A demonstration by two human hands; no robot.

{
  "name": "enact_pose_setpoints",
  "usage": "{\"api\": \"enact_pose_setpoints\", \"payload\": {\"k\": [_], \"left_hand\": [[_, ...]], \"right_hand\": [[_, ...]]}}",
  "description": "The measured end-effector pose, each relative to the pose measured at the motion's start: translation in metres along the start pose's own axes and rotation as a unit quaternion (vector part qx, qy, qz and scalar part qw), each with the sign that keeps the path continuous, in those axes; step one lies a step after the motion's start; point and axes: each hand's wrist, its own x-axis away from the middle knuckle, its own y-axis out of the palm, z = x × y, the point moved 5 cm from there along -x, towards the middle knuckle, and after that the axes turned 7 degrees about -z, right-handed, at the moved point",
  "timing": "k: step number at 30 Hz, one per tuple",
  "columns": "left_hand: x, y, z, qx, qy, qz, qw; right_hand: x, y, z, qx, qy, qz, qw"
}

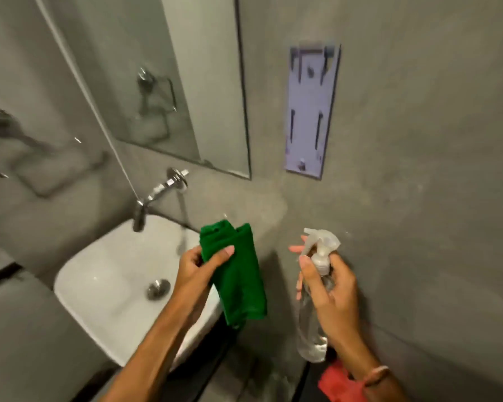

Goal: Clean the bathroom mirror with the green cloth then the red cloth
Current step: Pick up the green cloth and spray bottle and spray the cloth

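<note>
The left hand [199, 266] is closed around the green cloth [238, 274], thumb pressed flat across its front and the other fingers curled behind it. The cloth is folded into a long strip that hangs down from the grip, just over the right rim of the white sink [99, 285]. Its top end pokes up above the thumb.

The right hand [328, 288] is wrapped around the neck of a clear spray bottle [314, 314], held upright well to the right of the sink, in front of the grey wall. The thumb lies along the neck below the trigger head; two fingertips show out past the nozzle, loosely extended rather than squeezed in. The bottle body hangs below the palm.

The red cloth [336, 382] sits low down, right of the sink and under the right wrist, partly hidden by the forearm; what it rests on I cannot tell.

The mirror [186, 82] is on the wall above the sink, with a chrome tap [157, 195] coming out of the wall between the two. Neither hand touches the mirror. A pale purple plate [311, 111] is fixed to the wall above and to the right of the sink.
</note>
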Motion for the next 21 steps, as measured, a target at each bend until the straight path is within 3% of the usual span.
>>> {"api": "enact_pose_setpoints", "payload": {"k": [3,10,15,21], "left_hand": [[-0.018,-0.004,0.104,0.007,0.072,-0.008,0.997],[-0.027,0.004,0.287,-0.045,0.154,-0.075,0.984],[-0.018,0.006,0.347,-0.041,0.17,-0.089,0.981],[-0.014,0.005,0.369,0.014,0.18,-0.093,0.979]], "right_hand": [[-0.043,0.037,-0.064,-0.087,-0.011,-0.084,0.993],[-0.119,0.099,-0.219,0.011,-0.146,-0.132,0.98],[-0.141,0.119,-0.275,0.113,-0.223,-0.095,0.964],[-0.133,0.122,-0.266,0.142,-0.207,-0.12,0.961]]}}
